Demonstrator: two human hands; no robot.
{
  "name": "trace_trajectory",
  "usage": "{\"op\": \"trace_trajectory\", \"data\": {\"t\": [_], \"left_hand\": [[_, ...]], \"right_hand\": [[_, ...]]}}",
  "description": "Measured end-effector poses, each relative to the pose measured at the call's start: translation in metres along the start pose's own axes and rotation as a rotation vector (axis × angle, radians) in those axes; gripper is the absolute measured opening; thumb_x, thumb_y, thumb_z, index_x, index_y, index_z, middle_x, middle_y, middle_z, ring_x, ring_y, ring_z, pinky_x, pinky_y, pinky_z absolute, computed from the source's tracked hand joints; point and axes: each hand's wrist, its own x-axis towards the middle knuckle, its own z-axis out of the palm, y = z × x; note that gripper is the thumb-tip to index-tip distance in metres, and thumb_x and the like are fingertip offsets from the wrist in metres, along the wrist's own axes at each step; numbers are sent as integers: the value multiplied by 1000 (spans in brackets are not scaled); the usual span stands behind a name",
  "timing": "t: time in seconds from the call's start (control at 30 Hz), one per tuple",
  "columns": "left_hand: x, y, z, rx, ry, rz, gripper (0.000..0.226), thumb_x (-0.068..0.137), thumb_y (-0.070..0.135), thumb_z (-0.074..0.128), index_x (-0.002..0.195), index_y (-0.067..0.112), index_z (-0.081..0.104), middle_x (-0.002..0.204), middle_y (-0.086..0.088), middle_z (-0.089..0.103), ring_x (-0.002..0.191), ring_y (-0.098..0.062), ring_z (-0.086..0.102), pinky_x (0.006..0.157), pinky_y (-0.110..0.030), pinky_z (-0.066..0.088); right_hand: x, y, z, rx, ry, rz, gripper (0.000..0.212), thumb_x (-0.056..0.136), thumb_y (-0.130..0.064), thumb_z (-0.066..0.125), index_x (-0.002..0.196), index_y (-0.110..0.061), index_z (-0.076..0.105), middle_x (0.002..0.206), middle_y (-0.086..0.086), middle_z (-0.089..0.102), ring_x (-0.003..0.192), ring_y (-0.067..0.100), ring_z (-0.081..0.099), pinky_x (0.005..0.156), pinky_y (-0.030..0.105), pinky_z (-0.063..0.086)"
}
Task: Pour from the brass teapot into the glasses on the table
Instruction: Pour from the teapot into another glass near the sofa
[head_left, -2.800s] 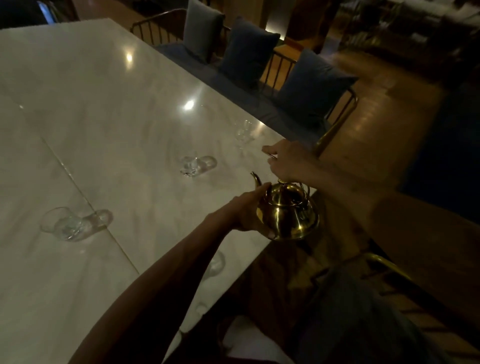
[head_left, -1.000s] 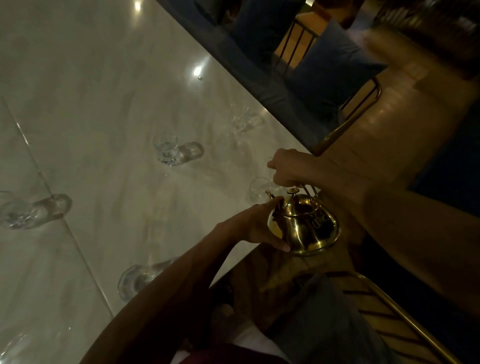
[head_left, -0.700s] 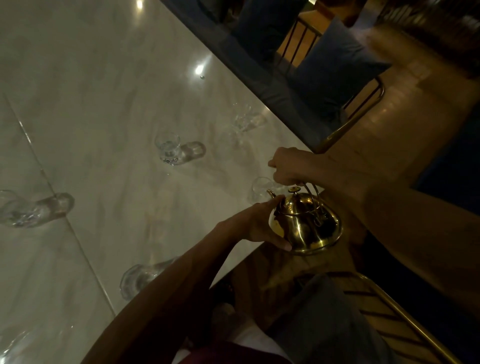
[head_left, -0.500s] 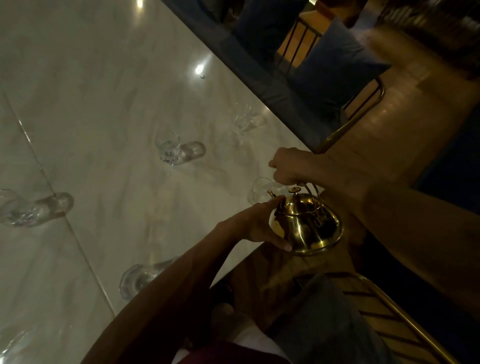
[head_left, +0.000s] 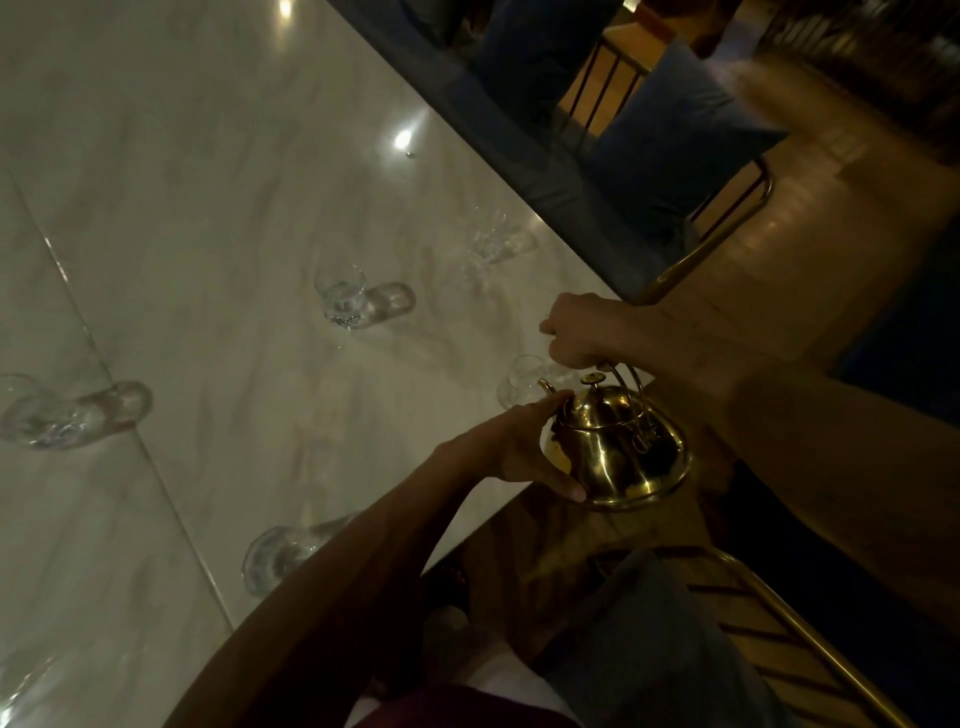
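A shiny brass teapot (head_left: 618, 452) hangs just past the near edge of the pale marble table (head_left: 208, 208). My right hand (head_left: 582, 338) grips its wire handle from above. My left hand (head_left: 514, 447) cups the pot's left side, thumb near the lid. The spout points at a clear glass (head_left: 522, 382) standing close behind it at the table's edge. Other clear glasses stand on the marble: one at mid table (head_left: 343, 296), one farther back (head_left: 485, 239), one at the left (head_left: 31, 410), and one near my left forearm (head_left: 275, 556).
A bench with dark blue cushions (head_left: 670, 135) and a brass frame runs along the table's far side. A chair with a brass rail (head_left: 779, 618) stands below the teapot. Wooden floor lies to the right.
Since the oldest frame the view has shifted and the teapot has come nearer to the glass at the table's edge. In the last second both hands and the pot have barely moved.
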Motion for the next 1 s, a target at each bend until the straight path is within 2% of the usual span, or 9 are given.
{"op": "trace_trajectory", "data": {"t": [0.1,0.17,0.23,0.3,0.43,0.67,0.77,0.87,1.0], "left_hand": [[0,0,-1,-9,7,8,114,71,23,93,159,26,21,162,4,34,138,-7,31,104,-24,28],[0,0,-1,-8,2,3,114,71,22,92,160,26,20,162,3,33,138,-7,31,104,-24,27],[1,-2,-1,-6,5,5,114,70,24,93,159,26,21,162,3,34,145,-15,32,105,-25,27],[3,-5,1,-11,6,4,116,68,27,94,159,27,22,162,2,35,148,-21,31,108,-27,28],[6,-9,3,-10,4,-14,119,67,30,94,160,28,20,163,4,33,148,-21,30,109,-29,29],[7,-7,4,7,1,-12,118,66,31,95,159,26,23,162,3,35,148,-22,31,112,-33,31],[7,-7,4,11,-5,-23,119,67,31,94,160,26,21,163,2,34,149,-22,30,110,-31,30],[8,-7,4,29,-5,-13,117,69,30,93,160,25,20,163,1,32,149,-22,30,108,-28,28],[8,-7,4,33,-2,-4,115,69,30,93,159,25,22,162,2,34,148,-21,31,110,-29,29]], "right_hand": [[-1,-2,-2,-8,8,-5,46,89,-20,54,134,-12,54,130,11,59,93,24,65,64,31,53],[0,-1,-1,-15,17,-12,48,89,-21,54,136,-13,52,132,10,58,98,25,64,69,31,53],[0,-1,1,-12,14,-10,49,90,-22,53,138,-13,51,134,10,56,107,26,62,77,32,51],[0,-1,2,-14,12,-5,49,91,-22,53,139,-14,49,136,9,55,106,26,62,78,33,51],[-1,-2,3,-12,10,9,47,91,-20,53,137,-13,51,132,11,57,86,22,62,63,31,52],[1,-2,3,-39,5,3,44,89,-20,54,132,-12,56,128,10,61,91,23,66,65,31,54],[0,-1,3,-38,8,5,48,87,-21,53,134,-14,54,127,10,60,89,23,65,74,35,56],[-1,-3,3,-33,7,21,46,88,-18,54,134,-12,54,124,12,61,77,21,64,67,34,57],[0,-3,2,-49,11,10,44,90,-19,54,133,-12,55,123,12,62,74,20,64,60,31,54]]}}
